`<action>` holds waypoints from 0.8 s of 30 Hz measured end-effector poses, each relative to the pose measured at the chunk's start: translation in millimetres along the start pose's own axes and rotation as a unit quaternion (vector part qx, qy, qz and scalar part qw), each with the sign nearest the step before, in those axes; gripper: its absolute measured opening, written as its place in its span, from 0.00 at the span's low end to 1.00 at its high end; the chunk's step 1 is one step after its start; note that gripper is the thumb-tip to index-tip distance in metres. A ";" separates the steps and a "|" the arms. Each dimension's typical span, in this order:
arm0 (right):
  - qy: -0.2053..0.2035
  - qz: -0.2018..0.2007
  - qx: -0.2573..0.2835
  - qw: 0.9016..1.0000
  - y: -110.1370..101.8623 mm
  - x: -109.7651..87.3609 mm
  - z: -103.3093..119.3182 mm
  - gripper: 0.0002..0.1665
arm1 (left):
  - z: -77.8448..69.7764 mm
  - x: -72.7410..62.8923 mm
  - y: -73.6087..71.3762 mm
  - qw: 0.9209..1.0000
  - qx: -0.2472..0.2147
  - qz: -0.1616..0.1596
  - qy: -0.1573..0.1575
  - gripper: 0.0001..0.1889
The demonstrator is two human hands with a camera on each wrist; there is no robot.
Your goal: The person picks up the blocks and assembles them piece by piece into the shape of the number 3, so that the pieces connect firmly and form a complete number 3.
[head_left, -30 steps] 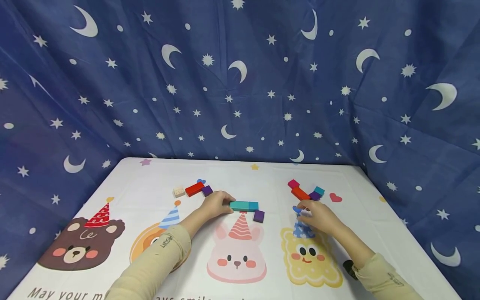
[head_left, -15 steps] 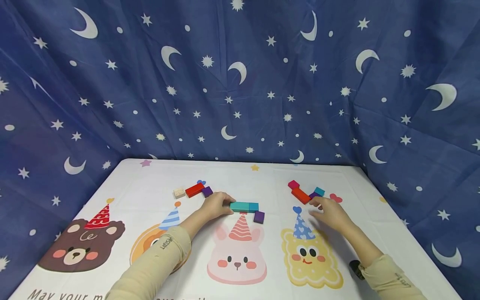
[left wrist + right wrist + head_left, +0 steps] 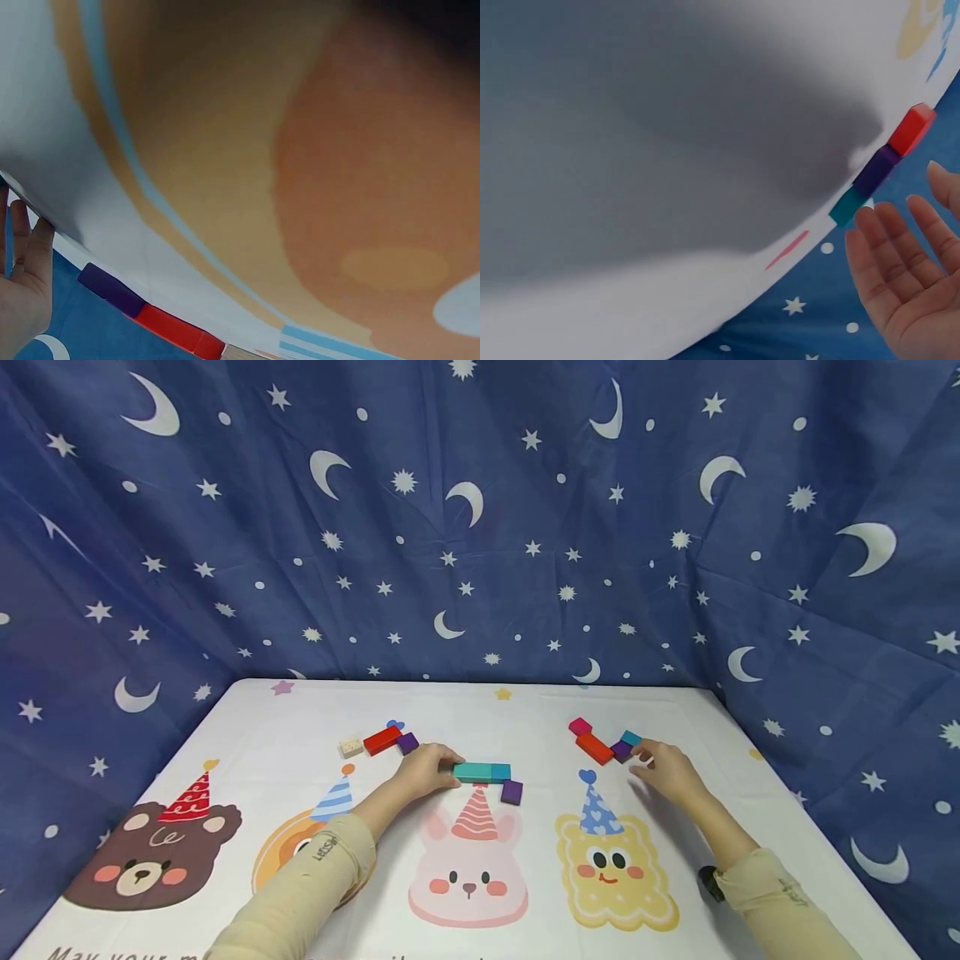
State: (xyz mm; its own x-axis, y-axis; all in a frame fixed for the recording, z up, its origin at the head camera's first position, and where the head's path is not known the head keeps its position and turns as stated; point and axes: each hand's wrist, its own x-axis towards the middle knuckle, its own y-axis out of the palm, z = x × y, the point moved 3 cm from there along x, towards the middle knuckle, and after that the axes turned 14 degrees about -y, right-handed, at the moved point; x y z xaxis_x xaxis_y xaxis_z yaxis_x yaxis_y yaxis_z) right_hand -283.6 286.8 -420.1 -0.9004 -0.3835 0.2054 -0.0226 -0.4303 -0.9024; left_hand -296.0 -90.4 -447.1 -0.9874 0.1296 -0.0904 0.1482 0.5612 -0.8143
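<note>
In the head view my left hand (image 3: 427, 771) is at the left end of a long teal block (image 3: 472, 773), thumb and fingers pinching that end from its two sides. A small blue block (image 3: 501, 773) adjoins the teal one at its right, and a purple block (image 3: 512, 792) sits just below that. My right hand (image 3: 669, 772) is beside a small blue block (image 3: 631, 739) and a purple block (image 3: 622, 751), holding nothing; its fingers (image 3: 889, 240) look extended in the right wrist view. The left wrist view shows the left hand (image 3: 26, 292) at its edge, the teal block hidden.
On the left lie a cream block (image 3: 351, 747), a red block (image 3: 382, 740) and a purple block (image 3: 408, 743). Further right, a pink block (image 3: 581, 727) and another red block (image 3: 595, 748) touch. A starry blue curtain (image 3: 480, 527) hangs behind the table's back edge.
My right hand has moved right, away from the red block, to beside the small blue and purple blocks. The left hand has stayed at the teal block. The head view has shifted slightly.
</note>
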 end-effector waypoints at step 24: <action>0.050 -0.012 -0.003 0.999 12.4 24.6 -19.4 0.21 | -1.0 -2.4 -2.2 1.000 0.005 0.006 0.002 0.18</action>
State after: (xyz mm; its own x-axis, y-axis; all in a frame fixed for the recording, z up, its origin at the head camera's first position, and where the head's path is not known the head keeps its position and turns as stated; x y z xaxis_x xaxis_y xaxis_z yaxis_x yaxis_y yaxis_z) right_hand -314.4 287.8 -433.6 -0.9387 -0.2891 0.1875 -0.0465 -0.4330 -0.9002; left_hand -293.9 -91.1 -444.5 -0.9854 0.1398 -0.0970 0.1588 0.5507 -0.8194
